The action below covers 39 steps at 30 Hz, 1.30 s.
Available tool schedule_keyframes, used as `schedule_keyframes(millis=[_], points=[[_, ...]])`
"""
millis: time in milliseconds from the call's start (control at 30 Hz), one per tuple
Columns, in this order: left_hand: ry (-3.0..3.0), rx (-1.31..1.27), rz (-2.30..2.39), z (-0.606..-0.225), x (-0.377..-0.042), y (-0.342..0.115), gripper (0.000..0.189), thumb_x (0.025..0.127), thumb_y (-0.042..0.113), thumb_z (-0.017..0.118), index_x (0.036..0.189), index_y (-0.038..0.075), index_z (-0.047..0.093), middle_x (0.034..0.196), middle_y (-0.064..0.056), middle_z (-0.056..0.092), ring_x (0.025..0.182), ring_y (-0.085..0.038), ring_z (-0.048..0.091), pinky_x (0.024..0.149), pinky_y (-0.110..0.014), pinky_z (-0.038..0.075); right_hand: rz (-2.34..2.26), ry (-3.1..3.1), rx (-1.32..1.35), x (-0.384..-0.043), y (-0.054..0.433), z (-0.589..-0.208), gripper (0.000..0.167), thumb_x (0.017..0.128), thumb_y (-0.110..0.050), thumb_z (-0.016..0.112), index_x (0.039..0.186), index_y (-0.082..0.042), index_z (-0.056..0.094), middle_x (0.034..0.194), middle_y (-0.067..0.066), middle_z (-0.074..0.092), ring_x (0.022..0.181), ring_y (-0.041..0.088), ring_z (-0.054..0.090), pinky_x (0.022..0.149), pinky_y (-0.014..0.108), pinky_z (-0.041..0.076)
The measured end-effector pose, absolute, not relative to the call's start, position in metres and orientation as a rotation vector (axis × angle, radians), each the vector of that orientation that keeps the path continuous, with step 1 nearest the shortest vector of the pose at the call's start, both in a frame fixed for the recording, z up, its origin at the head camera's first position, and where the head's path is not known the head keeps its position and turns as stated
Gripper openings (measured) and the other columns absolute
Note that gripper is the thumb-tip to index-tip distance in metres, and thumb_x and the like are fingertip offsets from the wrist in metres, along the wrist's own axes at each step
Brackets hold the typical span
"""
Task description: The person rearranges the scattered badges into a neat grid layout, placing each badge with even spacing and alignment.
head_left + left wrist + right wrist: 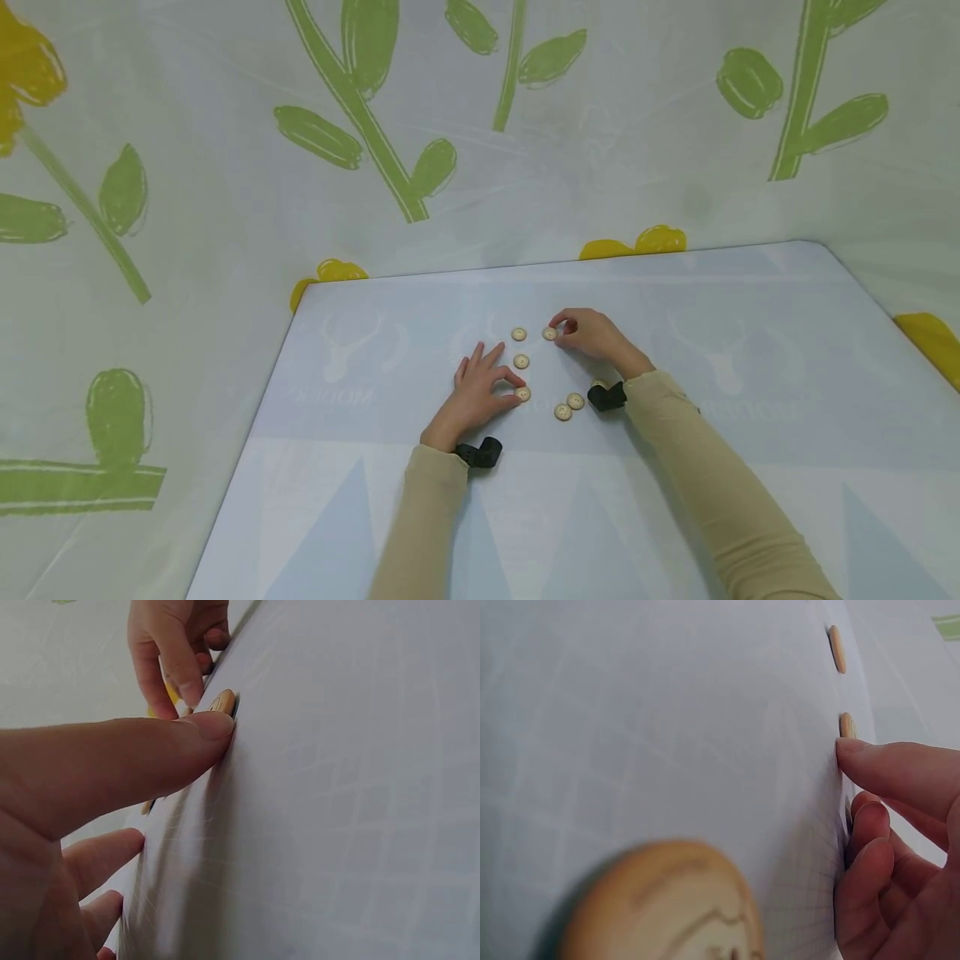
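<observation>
On the table, my left hand (pixel 474 393) pinches a small round wooden disc (pixel 522 394) between thumb and index finger. Its other fingers spread out and rest on the tabletop. Farther back, my right hand (pixel 597 337) holds another wooden disc (pixel 550 333) by its edge, the remaining fingers curled in. Left of that one lies a third disc (pixel 519 334), and a further disc (pixel 521 362) sits between it and my left hand. Close up in the right wrist view, a pale disc (pixel 675 915) shows dark line markings on its face.
Two discs lie close together, a nearer one (pixel 562 412) and a farther one (pixel 575 401). Another disc (pixel 598 384) is partly hidden by the black wrist camera (pixel 606 397). The pale, printed table (pixel 720 433) meets a leaf-patterned cloth (pixel 525 200) at its back edge.
</observation>
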<state>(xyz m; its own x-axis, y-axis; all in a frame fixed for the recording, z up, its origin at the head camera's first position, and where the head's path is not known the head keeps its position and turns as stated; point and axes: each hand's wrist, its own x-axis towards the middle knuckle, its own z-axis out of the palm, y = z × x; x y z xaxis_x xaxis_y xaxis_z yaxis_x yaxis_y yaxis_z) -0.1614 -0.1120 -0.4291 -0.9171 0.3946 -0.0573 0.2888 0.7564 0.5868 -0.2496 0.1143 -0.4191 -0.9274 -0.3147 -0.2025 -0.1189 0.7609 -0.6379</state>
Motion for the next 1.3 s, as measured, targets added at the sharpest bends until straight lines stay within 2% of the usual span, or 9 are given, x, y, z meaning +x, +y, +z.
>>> schedule_keyframes(millis=[200,433,767,1300], points=[[2.771,0.541,0.886,-0.428,-0.161,-0.112,0.012,0.078,0.033,0.067,0.089,0.029,0.064,0.147,-0.003,0.02,0.135,-0.027,-0.001,0.103,-0.049,-0.001,-0.961,2.647,-0.314,-0.249,0.115,-0.417,0.03,0.083,-0.019,0.063,0.112,-0.013,0.057,0.091,0.008,0.054,0.081,0.023,0.046,0.071,0.033,0.038],[2.779,0.548,0.873,-0.428,-0.162,-0.111,0.012,0.078,0.033,0.067,0.089,0.028,0.064,0.147,-0.004,0.021,0.135,-0.028,-0.001,0.103,-0.05,0.0,-1.134,2.561,-0.245,-0.248,0.124,-0.417,0.031,0.088,-0.026,0.055,0.118,-0.017,0.052,0.096,0.008,0.055,0.075,0.022,0.052,0.066,0.031,0.044],[2.77,0.529,0.863,-0.427,-0.161,-0.111,0.013,0.078,0.033,0.067,0.089,0.028,0.064,0.147,-0.003,0.02,0.135,-0.027,-0.002,0.103,-0.049,-0.001,-1.267,2.502,-0.251,-0.244,0.14,-0.411,0.032,0.089,-0.026,0.054,0.118,-0.013,0.053,0.096,0.009,0.058,0.08,0.023,0.053,0.071,0.032,0.044],[2.758,0.533,0.893,-0.427,-0.16,-0.111,0.012,0.078,0.031,0.068,0.089,0.027,0.064,0.147,-0.002,0.02,0.135,-0.027,-0.002,0.103,-0.048,-0.002,-1.243,2.476,-0.355,-0.206,0.169,-0.405,0.034,0.088,-0.03,0.056,0.117,-0.014,0.055,0.104,0.007,0.057,0.084,0.022,0.054,0.073,0.034,0.045]])
